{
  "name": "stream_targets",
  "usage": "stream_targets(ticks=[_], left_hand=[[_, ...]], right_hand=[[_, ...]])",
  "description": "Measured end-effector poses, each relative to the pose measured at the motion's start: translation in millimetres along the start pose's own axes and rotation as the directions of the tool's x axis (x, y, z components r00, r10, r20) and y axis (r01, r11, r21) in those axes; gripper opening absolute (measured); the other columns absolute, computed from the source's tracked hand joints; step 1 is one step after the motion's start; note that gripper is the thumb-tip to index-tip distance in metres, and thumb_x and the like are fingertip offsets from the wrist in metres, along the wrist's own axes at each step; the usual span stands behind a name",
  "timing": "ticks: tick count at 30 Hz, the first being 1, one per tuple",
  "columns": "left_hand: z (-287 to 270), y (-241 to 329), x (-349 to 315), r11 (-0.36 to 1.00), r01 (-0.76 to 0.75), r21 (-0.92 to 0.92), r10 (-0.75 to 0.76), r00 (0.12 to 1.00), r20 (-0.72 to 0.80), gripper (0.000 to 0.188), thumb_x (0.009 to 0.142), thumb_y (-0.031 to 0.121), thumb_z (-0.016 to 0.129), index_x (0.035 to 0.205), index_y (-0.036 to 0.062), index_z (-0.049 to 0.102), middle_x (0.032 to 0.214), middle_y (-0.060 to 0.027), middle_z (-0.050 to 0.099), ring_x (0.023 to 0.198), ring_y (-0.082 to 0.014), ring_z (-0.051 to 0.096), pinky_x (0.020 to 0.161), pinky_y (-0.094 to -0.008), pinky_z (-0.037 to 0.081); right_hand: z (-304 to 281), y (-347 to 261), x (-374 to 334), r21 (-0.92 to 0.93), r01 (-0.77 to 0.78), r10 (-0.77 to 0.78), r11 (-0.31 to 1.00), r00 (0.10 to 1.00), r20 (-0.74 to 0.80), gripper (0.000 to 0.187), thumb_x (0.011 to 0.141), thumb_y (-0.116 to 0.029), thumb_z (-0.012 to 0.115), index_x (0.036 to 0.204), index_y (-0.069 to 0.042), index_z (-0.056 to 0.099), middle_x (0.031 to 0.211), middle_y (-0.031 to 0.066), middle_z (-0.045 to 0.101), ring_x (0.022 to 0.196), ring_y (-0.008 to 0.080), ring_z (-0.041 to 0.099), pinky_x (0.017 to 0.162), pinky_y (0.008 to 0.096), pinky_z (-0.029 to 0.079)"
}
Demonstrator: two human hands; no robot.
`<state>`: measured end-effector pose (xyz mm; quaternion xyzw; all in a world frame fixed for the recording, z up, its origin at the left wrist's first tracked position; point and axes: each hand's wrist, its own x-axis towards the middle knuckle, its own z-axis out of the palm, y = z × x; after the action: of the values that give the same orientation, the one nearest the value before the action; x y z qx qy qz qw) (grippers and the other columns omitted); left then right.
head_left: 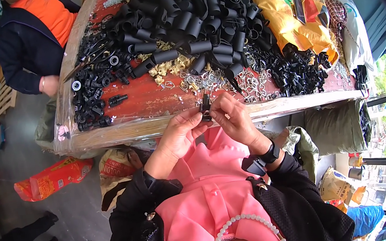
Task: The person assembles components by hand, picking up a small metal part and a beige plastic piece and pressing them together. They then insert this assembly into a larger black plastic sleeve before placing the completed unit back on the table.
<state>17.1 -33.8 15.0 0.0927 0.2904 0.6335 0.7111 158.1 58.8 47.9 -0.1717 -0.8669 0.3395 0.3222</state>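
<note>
At the table's near edge, my left hand [181, 131] pinches a small black plastic fitting [205, 105] that stands roughly upright. My right hand [232, 118] is closed at the fitting's lower end, its fingertips touching it; whether a smaller part sits between them is hidden. A similar black fitting [117, 100] lies alone on the red tabletop [151, 99], left of my hands. Just beyond my fingers are brass-coloured pieces [166, 69] and a spread of silver metal clips [249, 84].
Black tubes [180, 22] form a large heap at the table's far middle. Small black parts [301, 69] lie to the right, below a yellow sack [285, 6]. Black ring-shaped parts [87, 105] sit at the left edge. A person [32, 44] stands at the far left corner.
</note>
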Motion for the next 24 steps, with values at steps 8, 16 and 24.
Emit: stream_targets(ticks=[8, 16, 24], left_hand=[[5, -1, -2, 0.998, 0.030, 0.047, -0.027, 0.998, -0.060, 0.022, 0.080, 0.008, 0.053, 0.101, 0.0034, 0.054, 0.091, -0.0056, 0.059, 0.079, -0.0149, 0.058, 0.070, -0.0235, 0.048], [6, -1, -3, 0.995, 0.030, 0.099, -0.024, 0.998, -0.064, 0.022, 0.080, 0.009, 0.053, 0.101, 0.0025, 0.054, 0.092, -0.0063, 0.059, 0.080, -0.0149, 0.058, 0.071, -0.0240, 0.048], [7, -3, -5, 0.988, 0.034, 0.149, -0.026, 0.998, -0.054, 0.020, 0.080, 0.011, 0.053, 0.098, 0.0015, 0.056, 0.092, -0.0071, 0.059, 0.082, -0.0141, 0.057, 0.073, -0.0240, 0.047]], right_hand=[[3, -4, -6, -0.100, -0.022, 0.021, 0.995, 1.000, -0.011, 0.008, 0.070, 0.004, 0.054, 0.076, 0.000, 0.048, 0.070, 0.0097, 0.046, 0.060, 0.0242, 0.049, 0.051, 0.0307, 0.040], [2, -9, -9, -0.182, -0.003, -0.003, 0.983, 1.000, -0.031, 0.009, 0.070, 0.004, 0.055, 0.076, -0.001, 0.049, 0.069, 0.0097, 0.046, 0.059, 0.0253, 0.049, 0.050, 0.0310, 0.040], [2, -12, -12, -0.167, -0.007, 0.012, 0.986, 0.999, 0.032, 0.010, 0.069, 0.002, 0.056, 0.075, -0.002, 0.050, 0.069, 0.0089, 0.046, 0.057, 0.0237, 0.049, 0.050, 0.0299, 0.039]])
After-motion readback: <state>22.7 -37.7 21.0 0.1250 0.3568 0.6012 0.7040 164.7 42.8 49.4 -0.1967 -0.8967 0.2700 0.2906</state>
